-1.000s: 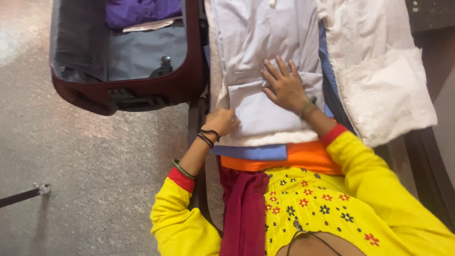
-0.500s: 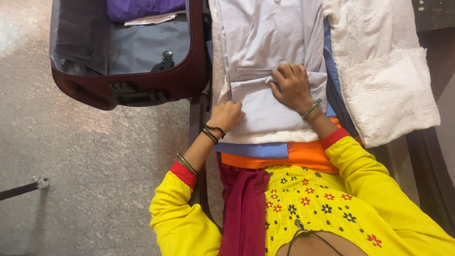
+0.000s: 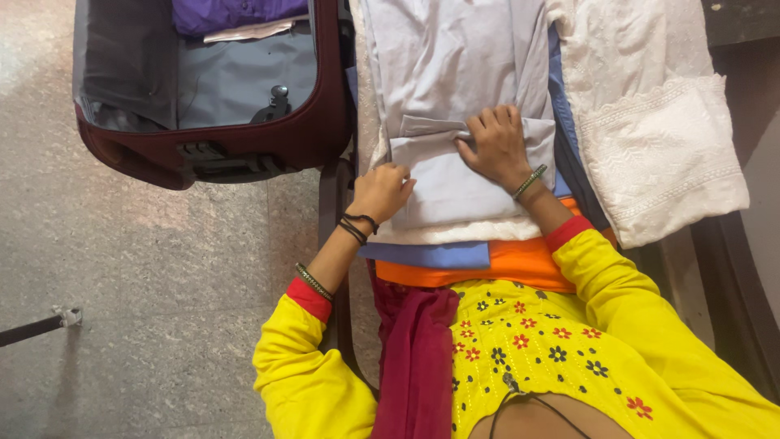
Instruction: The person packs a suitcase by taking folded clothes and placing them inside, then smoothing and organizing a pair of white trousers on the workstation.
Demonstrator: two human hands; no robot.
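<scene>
A pale grey folded garment point(image 3: 455, 73) lies on top of a stack of clothes in front of me. My right hand point(image 3: 496, 146) rests on its lower folded part, fingers curled over the fold's upper edge and pinching the cloth. At the garment's left edge, my left hand point(image 3: 382, 191) has its fingers curled onto the cloth. Under the grey garment a cream layer, a blue cloth point(image 3: 431, 255) and an orange cloth point(image 3: 528, 264) stick out toward me.
An open maroon suitcase point(image 3: 244, 142) stands on the stone floor point(image 3: 146, 284) at upper left, with a purple garment point(image 3: 227, 12) inside. A white embroidered garment point(image 3: 650, 114) lies to the right of the stack. A dark strap end point(image 3: 41, 325) lies at the far left.
My right hand, flat with spread fingers a second ago, has curled its fingers and gathered the fold's edge. My left hand has stayed at the garment's left edge.
</scene>
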